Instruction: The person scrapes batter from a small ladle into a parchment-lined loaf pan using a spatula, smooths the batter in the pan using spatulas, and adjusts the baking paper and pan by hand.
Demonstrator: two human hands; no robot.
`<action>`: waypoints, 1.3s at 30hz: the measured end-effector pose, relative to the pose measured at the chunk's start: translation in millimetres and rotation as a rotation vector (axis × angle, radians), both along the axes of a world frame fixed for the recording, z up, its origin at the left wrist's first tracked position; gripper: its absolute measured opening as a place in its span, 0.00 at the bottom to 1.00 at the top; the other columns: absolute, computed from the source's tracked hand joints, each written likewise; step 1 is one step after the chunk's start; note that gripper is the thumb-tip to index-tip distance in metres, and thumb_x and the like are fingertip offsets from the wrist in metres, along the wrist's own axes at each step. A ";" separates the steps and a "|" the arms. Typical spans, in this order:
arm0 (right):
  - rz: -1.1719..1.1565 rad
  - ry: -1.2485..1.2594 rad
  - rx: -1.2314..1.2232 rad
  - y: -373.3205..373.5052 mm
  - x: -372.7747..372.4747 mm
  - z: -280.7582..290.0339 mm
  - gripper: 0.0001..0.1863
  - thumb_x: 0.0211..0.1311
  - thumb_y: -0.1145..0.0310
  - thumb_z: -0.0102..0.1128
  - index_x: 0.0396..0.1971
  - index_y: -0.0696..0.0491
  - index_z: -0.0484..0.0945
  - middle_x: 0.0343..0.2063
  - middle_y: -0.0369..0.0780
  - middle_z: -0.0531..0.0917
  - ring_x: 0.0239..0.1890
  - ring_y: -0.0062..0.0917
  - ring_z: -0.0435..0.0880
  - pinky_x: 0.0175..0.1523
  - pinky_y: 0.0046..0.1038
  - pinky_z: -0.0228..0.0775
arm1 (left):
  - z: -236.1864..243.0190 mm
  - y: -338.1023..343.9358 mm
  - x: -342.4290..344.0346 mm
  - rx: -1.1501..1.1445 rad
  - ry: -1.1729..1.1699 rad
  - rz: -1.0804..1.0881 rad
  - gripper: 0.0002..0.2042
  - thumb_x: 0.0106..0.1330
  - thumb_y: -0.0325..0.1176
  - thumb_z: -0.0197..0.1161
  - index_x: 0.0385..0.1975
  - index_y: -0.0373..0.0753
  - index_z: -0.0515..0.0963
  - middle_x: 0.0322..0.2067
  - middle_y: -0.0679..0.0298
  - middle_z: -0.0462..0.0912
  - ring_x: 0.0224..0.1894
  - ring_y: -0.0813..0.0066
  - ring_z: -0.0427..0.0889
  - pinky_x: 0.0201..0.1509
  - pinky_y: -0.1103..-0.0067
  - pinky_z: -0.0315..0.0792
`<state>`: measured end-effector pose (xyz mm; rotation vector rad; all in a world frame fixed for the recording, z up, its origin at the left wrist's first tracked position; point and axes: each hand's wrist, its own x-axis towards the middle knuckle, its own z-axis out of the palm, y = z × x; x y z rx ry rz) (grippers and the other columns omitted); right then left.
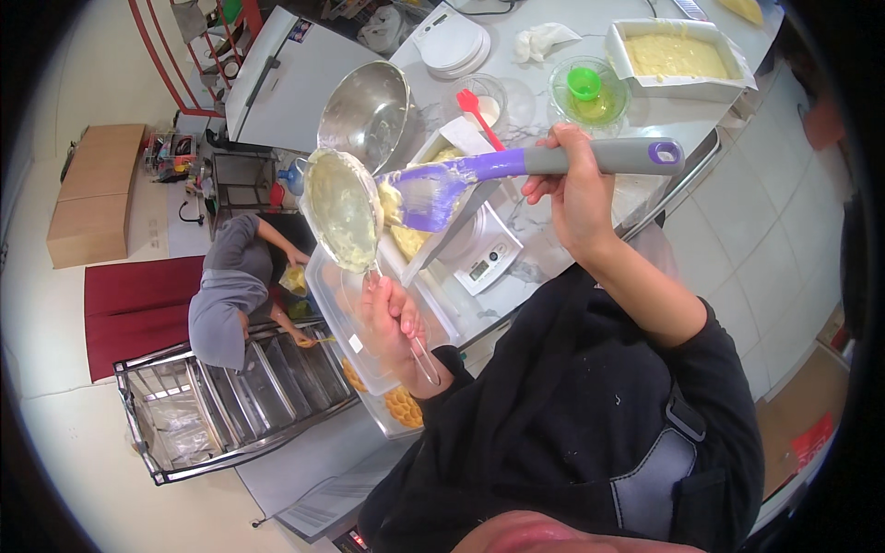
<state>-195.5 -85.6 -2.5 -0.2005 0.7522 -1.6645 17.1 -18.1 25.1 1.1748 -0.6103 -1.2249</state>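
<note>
1. Now gripping the purple-and-grey spatula (498,165) in the right hand (581,189), with fingers wrapped tight round the handle.
2. Holding the round sieve (341,207) by its wire handle in the left hand (395,323), with fingers curled in.
3. Holding the batter-smeared blade right at the sieve's rim, over a loaf pan (454,236); cannot tell if touching.
4. Farther out, see a white scale (487,253), a steel bowl (392,101), and another batter-filled pan (691,89).

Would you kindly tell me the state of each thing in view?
Far pan: holding batter
Near pan: holding batter, partly hidden
Sieve: smeared, held in left hand
Spatula: smeared, held in right hand
Steel bowl: uncovered
Green cup: resting in glass bowl
Tissue: crumpled
Near scale: cannot tell whether on
</note>
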 end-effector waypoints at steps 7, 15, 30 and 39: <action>-0.107 0.015 -0.064 14.9 -19.5 11.5 0.11 0.56 0.61 0.47 0.23 0.54 0.65 0.24 0.43 0.72 0.12 0.23 0.73 0.15 0.20 0.63 | -8.0 -15.3 -20.5 -0.064 -0.082 0.236 0.05 0.59 0.29 0.49 0.24 0.44 0.61 0.11 0.71 0.59 0.07 0.85 0.57 0.06 0.90 0.52; -0.084 -0.075 -0.091 21.7 -13.2 12.1 0.11 0.56 0.64 0.46 0.24 0.57 0.65 0.24 0.43 0.72 0.11 0.26 0.73 0.13 0.22 0.65 | -12.9 -22.8 -25.8 -0.090 -0.096 0.225 0.06 0.58 0.29 0.50 0.23 0.44 0.61 0.12 0.70 0.60 0.07 0.84 0.58 0.06 0.89 0.52; -0.074 -0.042 -0.008 27.0 -10.8 9.6 0.11 0.56 0.63 0.46 0.24 0.57 0.65 0.20 0.41 0.72 0.12 0.25 0.73 0.15 0.22 0.66 | -16.2 -22.0 -27.2 -0.123 -0.008 0.241 0.08 0.58 0.30 0.51 0.20 0.41 0.60 0.13 0.70 0.60 0.08 0.86 0.59 0.07 0.91 0.53; -0.026 -0.069 0.002 27.1 6.9 -0.8 0.11 0.57 0.63 0.45 0.24 0.57 0.65 0.18 0.40 0.72 0.12 0.24 0.73 0.15 0.22 0.68 | -16.5 -28.3 -44.2 -0.151 -0.049 0.233 0.08 0.58 0.29 0.50 0.20 0.42 0.60 0.13 0.71 0.59 0.09 0.86 0.57 0.08 0.90 0.53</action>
